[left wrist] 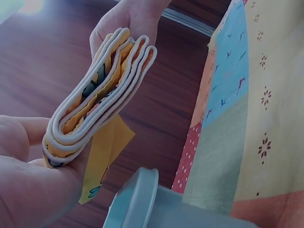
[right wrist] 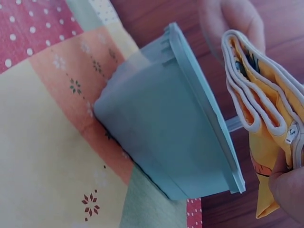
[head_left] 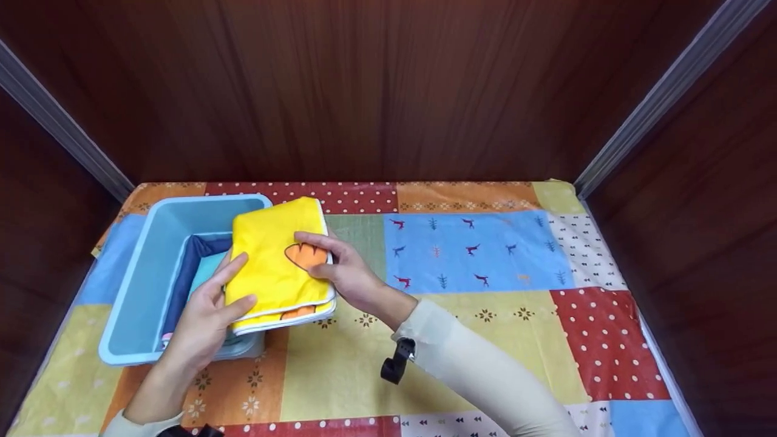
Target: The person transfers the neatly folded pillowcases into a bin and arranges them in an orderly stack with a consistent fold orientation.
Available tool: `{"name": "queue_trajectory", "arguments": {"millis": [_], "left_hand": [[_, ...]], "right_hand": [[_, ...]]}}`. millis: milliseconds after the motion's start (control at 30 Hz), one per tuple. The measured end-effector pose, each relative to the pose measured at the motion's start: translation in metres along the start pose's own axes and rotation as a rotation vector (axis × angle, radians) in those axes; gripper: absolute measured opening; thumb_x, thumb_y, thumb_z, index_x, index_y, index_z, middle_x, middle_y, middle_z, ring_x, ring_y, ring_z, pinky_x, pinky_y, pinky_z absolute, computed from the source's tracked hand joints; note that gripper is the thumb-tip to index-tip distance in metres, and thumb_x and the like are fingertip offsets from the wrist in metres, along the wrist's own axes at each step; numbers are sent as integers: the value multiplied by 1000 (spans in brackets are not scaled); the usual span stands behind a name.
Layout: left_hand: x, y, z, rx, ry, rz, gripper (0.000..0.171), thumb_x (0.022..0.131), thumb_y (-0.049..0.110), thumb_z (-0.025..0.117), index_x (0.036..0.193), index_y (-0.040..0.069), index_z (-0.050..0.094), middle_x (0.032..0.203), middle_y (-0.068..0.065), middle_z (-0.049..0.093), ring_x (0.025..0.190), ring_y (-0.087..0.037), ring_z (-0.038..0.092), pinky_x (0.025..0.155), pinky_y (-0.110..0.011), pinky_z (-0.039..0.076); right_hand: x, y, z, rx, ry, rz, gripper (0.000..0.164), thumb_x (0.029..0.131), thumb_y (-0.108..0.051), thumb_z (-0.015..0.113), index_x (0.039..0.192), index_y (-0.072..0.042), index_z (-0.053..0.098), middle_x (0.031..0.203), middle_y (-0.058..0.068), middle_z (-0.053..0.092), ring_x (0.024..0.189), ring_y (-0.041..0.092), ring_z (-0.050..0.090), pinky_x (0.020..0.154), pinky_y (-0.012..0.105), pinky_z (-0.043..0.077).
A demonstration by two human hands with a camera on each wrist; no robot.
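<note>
A folded yellow cloth cover (head_left: 267, 261) with white piping and orange printed patches is held up over the right side of a light-blue plastic tub (head_left: 130, 285). My left hand (head_left: 209, 309) grips its left edge, thumb on the front face. On the opposite edge, my right hand (head_left: 352, 273) pinches the cover, thumb and fingers on the orange patch. The stacked layers of the cover (left wrist: 102, 95) show edge-on in the left wrist view. A white zip pull (right wrist: 291, 134) shows among the folds in the right wrist view. Fingers behind the cover are hidden.
Inside the tub lie a dark-blue folded cloth (head_left: 185, 276) and a teal piece (head_left: 209, 267), partly covered by the yellow cover. A patchwork-print tablecloth (head_left: 473, 352) spreads under the tub. Dark wood-grain panels (head_left: 364, 91) stand at the back and both sides.
</note>
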State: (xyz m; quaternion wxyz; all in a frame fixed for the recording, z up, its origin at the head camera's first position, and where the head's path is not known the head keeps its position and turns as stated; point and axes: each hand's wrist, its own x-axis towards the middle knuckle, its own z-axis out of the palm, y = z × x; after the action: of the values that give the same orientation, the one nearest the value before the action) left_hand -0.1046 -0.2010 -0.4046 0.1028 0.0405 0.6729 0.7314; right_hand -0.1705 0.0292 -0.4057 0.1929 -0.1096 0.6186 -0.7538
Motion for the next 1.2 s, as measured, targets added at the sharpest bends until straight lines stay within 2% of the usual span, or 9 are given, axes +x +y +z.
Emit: {"name": "queue_trajectory", "arguments": {"millis": [267, 533, 767, 1000, 1200], "left_hand": [[-4, 2, -11, 16, -2, 10, 75, 100, -5, 57, 162, 2, 15, 172, -2, -8, 155, -29, 12, 102, -19, 44], [-8, -1, -26, 42, 8, 27, 74, 99, -7, 56, 161, -3, 15, 171, -9, -13, 156, -32, 0, 101, -15, 42], [-12, 1, -42, 41, 32, 17, 75, 98, -7, 58, 159, -6, 14, 170, -12, -14, 155, -29, -8, 100, -11, 39], [-15, 1, -57, 31, 63, 0, 77, 98, -8, 58, 160, -4, 13, 169, -12, -15, 155, -25, -10, 99, -8, 38], [-17, -2, -70, -5, 56, 16, 76, 97, -10, 58, 159, -7, 13, 169, -14, -17, 155, -23, -12, 99, -9, 40]], "right_hand": [[5, 2, 10, 1, -4, 0, 54, 94, 12, 54, 142, -12, 62, 153, 0, 37, 128, 19, 51, 97, 34, 54], [8, 3, 25, -37, -6, 27, 53, 96, 11, 55, 142, -15, 63, 152, -2, 39, 126, 18, 52, 95, 33, 55], [14, 6, 38, -42, -46, 2, 52, 96, 13, 53, 142, -11, 62, 151, -2, 38, 126, 16, 51, 98, 32, 53], [19, 5, 51, -65, -51, 27, 52, 96, 11, 55, 141, -15, 63, 147, -7, 40, 124, 13, 51, 96, 31, 54], [24, 5, 61, -50, -38, 46, 51, 96, 12, 56, 138, -15, 66, 150, -9, 38, 124, 12, 51, 96, 31, 54]]}}
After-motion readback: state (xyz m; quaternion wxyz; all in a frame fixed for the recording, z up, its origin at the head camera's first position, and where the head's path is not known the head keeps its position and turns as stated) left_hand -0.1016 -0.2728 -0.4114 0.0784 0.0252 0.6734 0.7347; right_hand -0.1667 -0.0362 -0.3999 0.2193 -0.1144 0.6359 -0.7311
